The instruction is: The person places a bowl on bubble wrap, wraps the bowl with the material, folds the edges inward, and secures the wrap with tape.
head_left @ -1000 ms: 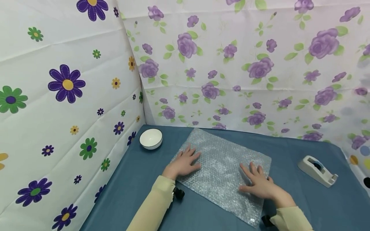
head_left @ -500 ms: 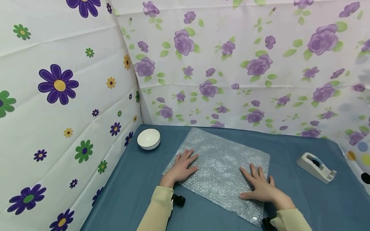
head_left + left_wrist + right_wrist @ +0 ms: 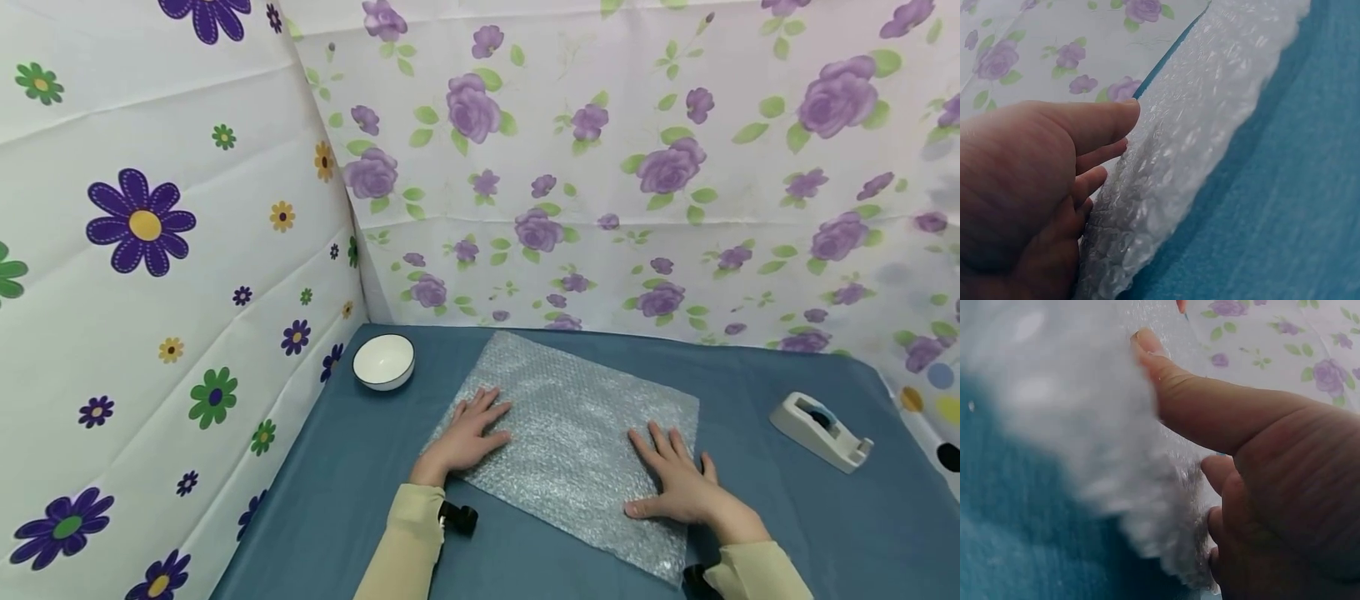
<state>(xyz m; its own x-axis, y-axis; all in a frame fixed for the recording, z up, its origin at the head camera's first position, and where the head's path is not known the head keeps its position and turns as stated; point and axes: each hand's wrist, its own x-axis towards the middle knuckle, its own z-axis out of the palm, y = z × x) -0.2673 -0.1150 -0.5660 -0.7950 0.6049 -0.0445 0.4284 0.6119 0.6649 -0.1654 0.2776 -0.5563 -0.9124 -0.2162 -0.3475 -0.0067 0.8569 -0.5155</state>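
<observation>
- Both hands have drawn back a little toward the wearer since a second ago, while the white bowl and the tape dispenser seem to lie as they did.
- Clear bubble wrap sheet [image 3: 570, 425] lies flat and askew across the middle of the table [image 3: 307, 508], one corner reaching close to the back edge.
- I'd expect it to be very light, floppy and rather slick, likely to skate over the cloth if pushed; the bubbles look easily squashed. Its free edges and corners seem the best places for a pinch, since the flat middle offers nothing to grasp.
- Person's left hand [image 3: 467, 437] rests palm down at the sheet's left edge, fingers extended and grasping nothing.
- Person's right hand [image 3: 682, 487] rests near the sheet's right edge, fingers spread wide, thumb out to the side, likewise grasping nothing. How hard either one presses, I can't tell.
- White bowl with a dark rim [image 3: 383, 364] stands upright by the table's back left corner, apart from the sheet.
- Tape dispenser [image 3: 817, 437], off-white, sits toward the table's right edge, apart from the sheet.
- Purple-rose curtain [image 3: 540, 142] hangs behind the back edge.
</observation>
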